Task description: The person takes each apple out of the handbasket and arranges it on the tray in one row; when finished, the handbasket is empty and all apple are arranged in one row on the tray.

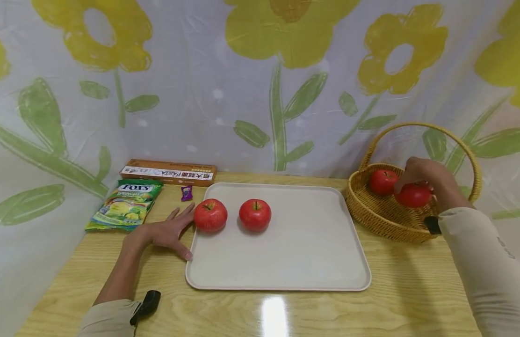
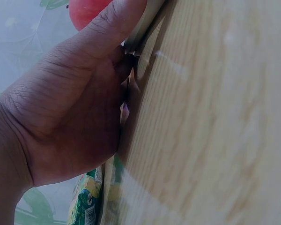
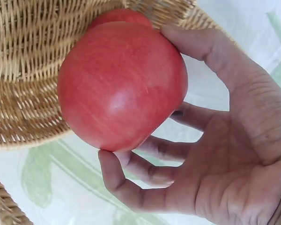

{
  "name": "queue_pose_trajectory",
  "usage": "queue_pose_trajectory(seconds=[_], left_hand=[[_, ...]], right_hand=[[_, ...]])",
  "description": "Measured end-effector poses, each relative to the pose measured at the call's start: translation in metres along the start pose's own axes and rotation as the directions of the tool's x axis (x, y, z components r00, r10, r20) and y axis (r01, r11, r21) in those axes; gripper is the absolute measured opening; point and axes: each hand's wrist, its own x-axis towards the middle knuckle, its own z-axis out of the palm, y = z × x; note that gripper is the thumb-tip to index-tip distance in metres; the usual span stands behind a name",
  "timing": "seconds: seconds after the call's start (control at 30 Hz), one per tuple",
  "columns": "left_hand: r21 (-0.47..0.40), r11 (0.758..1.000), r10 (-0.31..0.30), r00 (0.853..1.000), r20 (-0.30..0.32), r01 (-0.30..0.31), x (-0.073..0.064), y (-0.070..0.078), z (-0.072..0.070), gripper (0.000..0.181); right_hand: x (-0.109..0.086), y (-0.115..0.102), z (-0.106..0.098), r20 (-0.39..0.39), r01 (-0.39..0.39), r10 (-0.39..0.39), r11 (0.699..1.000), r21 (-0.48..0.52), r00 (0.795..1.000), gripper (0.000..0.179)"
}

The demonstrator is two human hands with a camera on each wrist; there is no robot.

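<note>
My right hand (image 1: 424, 175) grips a red apple (image 3: 122, 86) over the wicker basket (image 1: 375, 217), its fingers and thumb around the fruit's sides. A second apple (image 1: 384, 182) lies inside the basket, to the left of the held one. Two more red apples stand on the white tray (image 1: 310, 238): one (image 1: 211, 215) at its left rim, the other (image 1: 255, 215) a little to the right. With fingers spread, my left hand (image 1: 169, 232) rests on the table by the tray's left edge, thumb and fingertips at the rim. Its fingertips are partly hidden in the left wrist view.
Left of the tray lie a green candy bag (image 1: 126, 204), a brown pasta box (image 1: 169, 172) and a small purple wrapped sweet (image 1: 186, 193). The basket's tall handle (image 1: 428, 125) arches over its opening. A flower-patterned curtain (image 1: 192, 93) hangs behind the wooden table (image 1: 218, 313).
</note>
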Motion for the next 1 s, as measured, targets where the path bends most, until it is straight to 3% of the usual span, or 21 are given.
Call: queue_pose_trajectory(seconds=[0.27, 0.7, 0.87, 1.0], left_hand=[[-0.007, 1.0, 0.011, 1.0, -0.005, -0.011, -0.002, 0.0, 0.001, 0.134], [-0.004, 1.0, 0.009, 1.0, -0.003, -0.009, 0.0, 0.0, 0.001, 0.137], [-0.005, 1.0, 0.004, 1.0, 0.0, -0.004, 0.0, 0.0, 0.001, 0.137], [-0.006, 1.0, 0.013, 1.0, 0.001, -0.013, -0.001, 0.0, 0.0, 0.137]], right_hand=[[-0.008, -0.01, -0.007, -0.014, 0.005, -0.005, 1.0, -0.01, 1.0, 0.035], [-0.018, -0.021, -0.008, -0.018, -0.009, 0.009, 1.0, 0.017, 1.0, 0.057], [-0.027, -0.037, -0.009, -0.04, 0.044, -0.044, 0.999, -0.017, 0.998, 0.056], [-0.039, -0.056, -0.008, -0.081, 0.131, -0.136, 0.99, -0.058, 0.987, 0.048]])
